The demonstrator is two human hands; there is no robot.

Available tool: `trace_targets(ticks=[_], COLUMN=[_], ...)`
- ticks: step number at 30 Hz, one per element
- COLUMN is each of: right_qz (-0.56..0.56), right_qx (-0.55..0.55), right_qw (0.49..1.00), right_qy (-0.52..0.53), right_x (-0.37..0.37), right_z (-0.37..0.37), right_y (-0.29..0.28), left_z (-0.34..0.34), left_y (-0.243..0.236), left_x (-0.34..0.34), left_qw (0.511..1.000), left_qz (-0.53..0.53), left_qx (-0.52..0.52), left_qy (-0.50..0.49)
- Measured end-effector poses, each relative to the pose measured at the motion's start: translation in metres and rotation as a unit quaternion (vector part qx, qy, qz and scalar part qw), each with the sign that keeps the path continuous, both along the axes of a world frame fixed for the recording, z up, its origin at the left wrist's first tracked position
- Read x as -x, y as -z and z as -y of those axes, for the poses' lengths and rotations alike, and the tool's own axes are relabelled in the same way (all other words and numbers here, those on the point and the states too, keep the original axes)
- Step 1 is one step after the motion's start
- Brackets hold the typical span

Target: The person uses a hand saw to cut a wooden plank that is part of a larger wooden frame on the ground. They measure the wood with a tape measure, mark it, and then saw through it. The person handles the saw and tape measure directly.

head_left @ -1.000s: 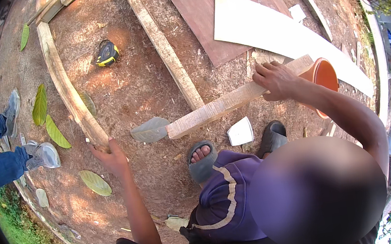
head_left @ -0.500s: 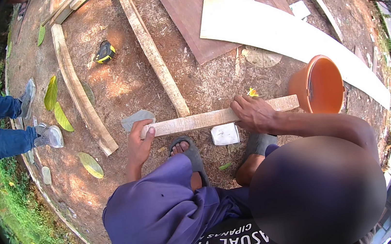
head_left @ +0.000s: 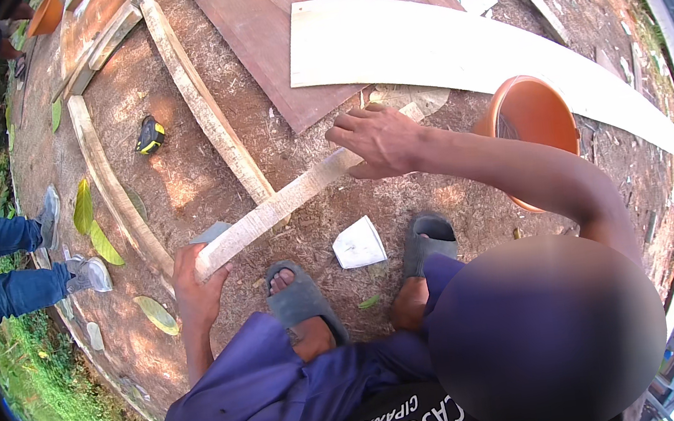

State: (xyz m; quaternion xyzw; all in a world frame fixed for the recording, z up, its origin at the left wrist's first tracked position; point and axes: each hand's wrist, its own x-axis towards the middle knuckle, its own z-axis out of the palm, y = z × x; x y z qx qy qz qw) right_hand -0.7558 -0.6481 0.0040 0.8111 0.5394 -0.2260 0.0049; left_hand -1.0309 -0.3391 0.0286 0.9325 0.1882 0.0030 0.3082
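Note:
A short, pale wooden batten [head_left: 285, 201] slants in front of me, its right end farther away than its left. My left hand [head_left: 197, 280] grips its near left end, thumb along one side and fingers around the other. Farther up, my right hand [head_left: 384, 144] is closed over the batten from above, hiding part of it. The right tip of the batten shows beyond that hand. A long wooden batten [head_left: 207, 109] runs away from me, its near end at the held piece. Another long batten [head_left: 107, 175] lies to the left, its near end by my left hand.
An orange bucket [head_left: 500, 98] stands right of my right hand. Beyond lie a brown sheet [head_left: 249, 44] and a long white board [head_left: 417, 41]. A tape measure [head_left: 149, 136] rests between the battens. A white piece [head_left: 359, 243] lies between my feet. Another person's legs [head_left: 15, 292] are at left.
The short batten has turned from nearly level to slanting: its right end swung away from me, its left end came nearer. Both hands kept hold of it. The view has shifted somewhat.

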Motion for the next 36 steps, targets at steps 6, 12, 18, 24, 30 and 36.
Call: trace_targets(ticks=[6, 12, 18, 24, 30, 36], right_qz=[0.052, -0.091, -0.122, -0.131, -0.059, -0.131], right_qx=[-0.272, -0.119, 0.065, 0.07, 0.029, 0.054], right_qw=[0.951, 0.97, 0.987, 0.989, 0.997, 0.99], right_qy=[0.139, 0.189, 0.078, -0.004, -0.03, 0.006], right_x=[-0.028, 0.03, 0.081, 0.106, 0.132, 0.144], right_z=[0.026, 0.046, 0.044, 0.019, 0.02, 0.025], right_y=[-0.022, -0.037, 0.013, 0.025, 0.055, 0.072], left_z=[-0.03, -0.041, -0.034, -0.036, -0.027, -0.036], left_y=[0.002, 0.035, 0.042, 0.047, 0.038, 0.052], left_x=[-0.04, -0.05, -0.04, -0.029, -0.026, -0.025], left_qw=[0.996, 0.997, 0.998, 0.998, 0.997, 0.989], left_qz=[0.069, 0.064, 0.052, 0.009, -0.006, 0.072], left_qx=[-0.046, -0.052, 0.024, 0.043, 0.071, 0.099], left_qy=[0.024, 0.008, -0.007, -0.036, -0.038, -0.077])
